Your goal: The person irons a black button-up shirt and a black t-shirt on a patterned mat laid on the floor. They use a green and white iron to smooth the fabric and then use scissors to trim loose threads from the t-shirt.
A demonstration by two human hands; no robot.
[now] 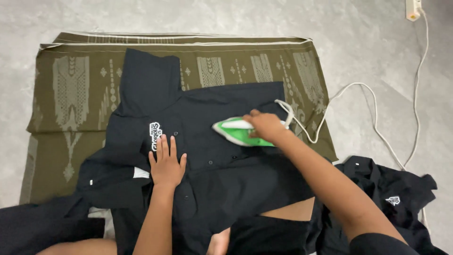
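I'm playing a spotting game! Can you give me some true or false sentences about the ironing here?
1. The right hand holds a green and white iron. True.
2. The left hand is lifted in the air. False: it lies flat on the black shirt.
3. The shirt lies on a red blanket. False: the patterned cloth under it is olive green.
4. A white cord runs from the iron across the floor. True.
5. Another dark garment lies at the right. True.

black button-up shirt [212,156] spread on olive patterned cloth [71,94] on grey floor [368,47]; green-and-white iron [238,132] on shirt; second black shirt [396,193] to the right.
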